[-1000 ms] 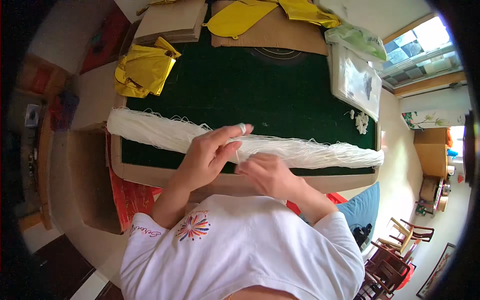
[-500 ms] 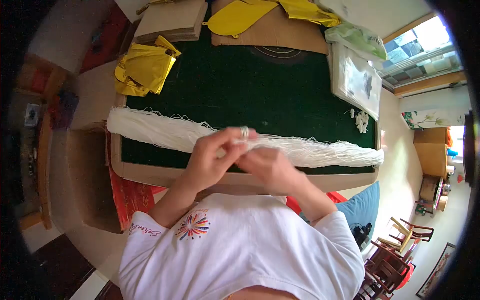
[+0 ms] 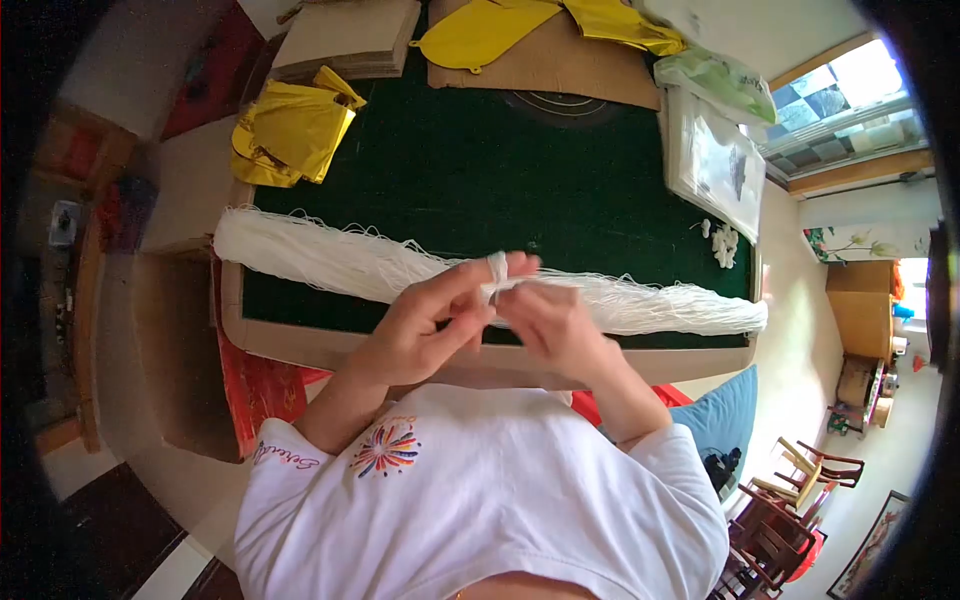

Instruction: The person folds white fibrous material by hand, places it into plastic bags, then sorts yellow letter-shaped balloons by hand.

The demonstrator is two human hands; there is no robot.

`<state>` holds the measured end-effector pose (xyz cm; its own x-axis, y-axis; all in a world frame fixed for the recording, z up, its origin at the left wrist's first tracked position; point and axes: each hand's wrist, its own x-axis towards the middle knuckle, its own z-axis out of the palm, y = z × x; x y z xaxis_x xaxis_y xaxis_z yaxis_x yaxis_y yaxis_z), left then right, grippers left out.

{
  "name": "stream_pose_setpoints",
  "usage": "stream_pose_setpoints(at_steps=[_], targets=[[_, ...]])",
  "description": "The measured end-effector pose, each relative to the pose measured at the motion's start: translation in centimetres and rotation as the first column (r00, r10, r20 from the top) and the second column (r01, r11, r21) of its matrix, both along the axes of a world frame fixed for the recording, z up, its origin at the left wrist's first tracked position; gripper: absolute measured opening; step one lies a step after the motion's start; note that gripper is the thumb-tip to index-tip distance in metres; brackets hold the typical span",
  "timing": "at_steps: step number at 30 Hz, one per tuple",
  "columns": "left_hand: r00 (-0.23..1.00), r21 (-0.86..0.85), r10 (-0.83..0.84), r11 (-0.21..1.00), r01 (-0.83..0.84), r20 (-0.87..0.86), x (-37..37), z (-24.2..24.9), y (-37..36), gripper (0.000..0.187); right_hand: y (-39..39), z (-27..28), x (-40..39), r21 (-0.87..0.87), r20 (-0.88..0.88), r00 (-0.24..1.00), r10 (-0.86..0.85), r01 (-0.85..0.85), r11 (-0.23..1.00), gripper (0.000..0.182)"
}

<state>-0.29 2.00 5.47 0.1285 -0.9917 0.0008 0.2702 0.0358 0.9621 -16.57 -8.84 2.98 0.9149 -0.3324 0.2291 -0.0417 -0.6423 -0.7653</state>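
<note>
A long bundle of white string (image 3: 310,252) lies across the near part of the green table top. Over its middle, my left hand (image 3: 430,315) has a small loop of white string around a finger, with thumb and fingers pinching the string. Close against it on the right, my right hand (image 3: 550,322) has its fingers bent together at the same white string, slightly blurred. The fingertips of both hands nearly meet, and they hide part of the bundle behind them.
Yellow foil pieces (image 3: 295,130) lie at the left, others on cardboard (image 3: 540,68) at the back. A cardboard stack (image 3: 345,38) stands back left. Plastic bags (image 3: 712,160) and small white string pieces (image 3: 724,245) are at the right. A blue cushion (image 3: 722,420) sits beyond the near right edge.
My hands have shifted slightly to the right, and the fingers of my right hand have moved in closer to the string. White string around my left finger now shows more thickly.
</note>
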Motion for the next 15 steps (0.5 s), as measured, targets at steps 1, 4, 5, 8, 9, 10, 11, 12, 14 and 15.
stream_pose_setpoints(at_steps=[1,4,5,8,9,10,11,12,14,15], targets=[[0.922,-0.148,0.173,0.981,-0.128,0.347,-0.7,-0.8,-0.8,0.023,-0.1,-0.3,0.0,-0.004,0.003,1.000,0.001,-0.001,1.000,0.021],[0.735,-0.064,-0.064,0.987,0.144,0.675,0.8,-3.1,0.2,0.029,-0.7,0.1,0.3,-0.013,0.144,0.965,-0.220,0.224,0.975,0.017],[0.735,-0.064,-0.061,0.988,0.141,0.675,1.1,-3.6,0.4,0.029,-0.5,0.0,0.3,-0.014,0.144,0.966,-0.216,0.220,0.975,0.017],[0.979,-0.190,-0.189,0.967,0.171,-0.080,1.0,-3.4,0.2,0.030,1.4,0.2,1.3,0.177,0.151,0.963,-0.225,0.197,0.964,0.014],[0.988,-0.147,0.055,0.989,-0.034,0.142,-0.1,-2.0,-0.5,0.026,1.4,0.2,1.2,0.179,0.150,0.962,-0.227,0.199,0.963,0.014],[0.889,-0.150,0.282,0.958,-0.243,0.362,-1.0,-1.3,-1.1,0.021,1.4,0.1,1.0,0.141,0.142,0.966,-0.214,0.194,0.971,0.014],[0.646,-0.367,0.438,0.896,-0.251,0.626,-1.3,-2.4,-1.8,0.013,1.2,0.0,0.9,0.103,0.134,0.971,-0.200,0.187,0.977,0.014],[0.646,-0.360,0.434,0.898,-0.253,0.628,-1.2,-2.7,-1.6,0.013,1.0,0.1,0.7,0.069,0.121,0.964,-0.235,0.228,0.971,0.014],[0.682,-0.206,0.188,0.977,-0.056,0.707,-0.9,-3.1,-0.8,0.014,0.5,0.4,0.3,0.039,0.096,0.949,-0.300,0.298,0.954,0.018],[0.764,-0.066,0.100,0.995,-0.076,0.638,-1.0,-3.0,-0.6,0.011,0.3,0.5,0.4,0.063,0.098,0.926,-0.364,0.360,0.931,0.020]])
